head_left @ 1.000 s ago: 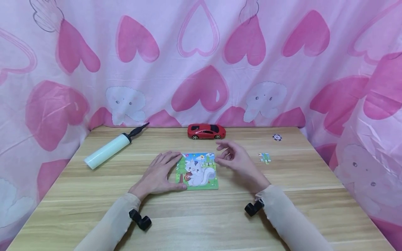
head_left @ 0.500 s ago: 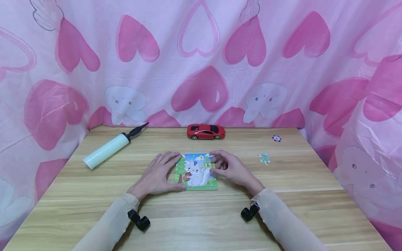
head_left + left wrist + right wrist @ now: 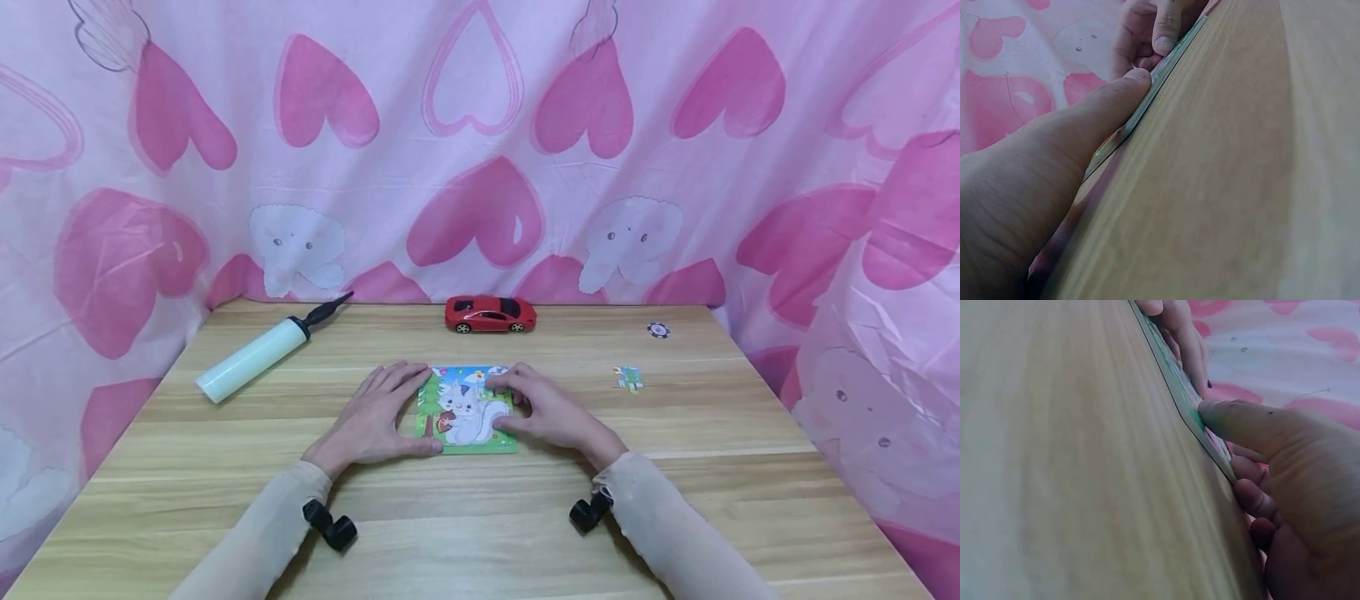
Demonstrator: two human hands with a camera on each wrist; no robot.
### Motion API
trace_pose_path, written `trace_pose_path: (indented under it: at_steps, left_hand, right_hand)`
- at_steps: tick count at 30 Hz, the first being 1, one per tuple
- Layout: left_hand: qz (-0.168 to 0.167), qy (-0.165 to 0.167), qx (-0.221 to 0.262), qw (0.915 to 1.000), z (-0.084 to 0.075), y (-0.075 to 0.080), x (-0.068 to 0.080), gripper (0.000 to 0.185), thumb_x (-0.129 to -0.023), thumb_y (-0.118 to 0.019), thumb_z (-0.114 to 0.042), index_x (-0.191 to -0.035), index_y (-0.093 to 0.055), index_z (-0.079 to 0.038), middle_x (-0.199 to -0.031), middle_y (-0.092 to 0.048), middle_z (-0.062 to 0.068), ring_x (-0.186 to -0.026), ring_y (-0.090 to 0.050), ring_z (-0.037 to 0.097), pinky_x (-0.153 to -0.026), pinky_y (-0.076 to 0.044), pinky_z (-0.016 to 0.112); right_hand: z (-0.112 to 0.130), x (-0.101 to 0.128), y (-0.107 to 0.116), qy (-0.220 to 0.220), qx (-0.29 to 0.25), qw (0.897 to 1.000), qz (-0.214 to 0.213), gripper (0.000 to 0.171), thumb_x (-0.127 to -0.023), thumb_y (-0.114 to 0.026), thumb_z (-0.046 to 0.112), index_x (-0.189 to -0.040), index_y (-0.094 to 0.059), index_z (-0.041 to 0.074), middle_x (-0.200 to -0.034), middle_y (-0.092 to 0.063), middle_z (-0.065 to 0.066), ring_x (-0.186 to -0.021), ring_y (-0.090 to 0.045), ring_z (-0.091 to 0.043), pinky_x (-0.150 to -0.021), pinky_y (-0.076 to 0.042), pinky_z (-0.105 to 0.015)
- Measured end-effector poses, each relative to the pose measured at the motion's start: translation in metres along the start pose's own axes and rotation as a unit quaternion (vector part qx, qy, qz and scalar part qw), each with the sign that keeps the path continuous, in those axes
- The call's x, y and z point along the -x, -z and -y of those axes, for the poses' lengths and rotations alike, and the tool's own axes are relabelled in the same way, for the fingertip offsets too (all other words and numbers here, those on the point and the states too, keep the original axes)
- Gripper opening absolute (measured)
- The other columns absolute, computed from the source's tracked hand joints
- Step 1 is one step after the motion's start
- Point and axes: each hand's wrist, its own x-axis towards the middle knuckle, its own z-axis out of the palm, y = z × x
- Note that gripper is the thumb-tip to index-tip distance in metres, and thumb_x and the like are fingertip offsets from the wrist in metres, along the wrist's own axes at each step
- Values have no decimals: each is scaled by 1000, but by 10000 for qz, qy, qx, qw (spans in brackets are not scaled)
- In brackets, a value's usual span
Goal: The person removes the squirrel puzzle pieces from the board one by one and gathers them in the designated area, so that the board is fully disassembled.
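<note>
The puzzle (image 3: pixel 467 410) lies flat on the counter (image 3: pixel 480 517), in the middle and a little in front of me, and it sits between my two hands. My left hand (image 3: pixel 375 421) rests on the counter at the left edge of the puzzle. Its fingers are nearly straight and lie against that edge, and the thumb touches the near left corner; it holds nothing. In the left wrist view the thumb (image 3: pixel 1124 87) presses on the thin side of the puzzle (image 3: pixel 1147 103). My right hand (image 3: pixel 542 410) is on the right part of the puzzle. Its fingers are bent and the tips press down on the top right area of the picture, while the thumb touches the right edge near the bottom. In the right wrist view the thumb (image 3: pixel 1235 422) lies on the edge of the puzzle (image 3: pixel 1188 403). It presses more than it grips.

I count one puzzle with a white squirrel picture. One loose puzzle piece (image 3: pixel 628 378) lies on the counter to the right, well apart from my right hand. There is one red toy car (image 3: pixel 490 314) behind the puzzle, one white hand pump (image 3: pixel 258 353) at the far left, and one small round chip (image 3: pixel 657 330) at the far right.
</note>
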Motion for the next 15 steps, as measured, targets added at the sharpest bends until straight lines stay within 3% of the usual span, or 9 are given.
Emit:
trace_pose_path:
  at_steps: [9,15]
  left_hand:
    - [-46,-48,8,10000,1,1,0,123,-81,-75,-89,-173,-43,-15,-177,-41,6,-166,-30,39,-138,-14,68]
    - [59,35,44,10000,1,1,-1,125,-80,-75,-91,-174,-40,-17,-178,-38,4,-168,-27,37,-139,-12,65]
  right_hand:
    - [8,-1,3,6,-22,9990,449,53,-107,-79,33,-158,-64,33,-134,-53,4,-117,-54,-15,-95,-55,-33]
    - [9,-4,3,-154,-147,9985,500,53,-106,-80,29,-157,-65,33,-132,-53,5,-120,-54,-15,-103,-55,-36]
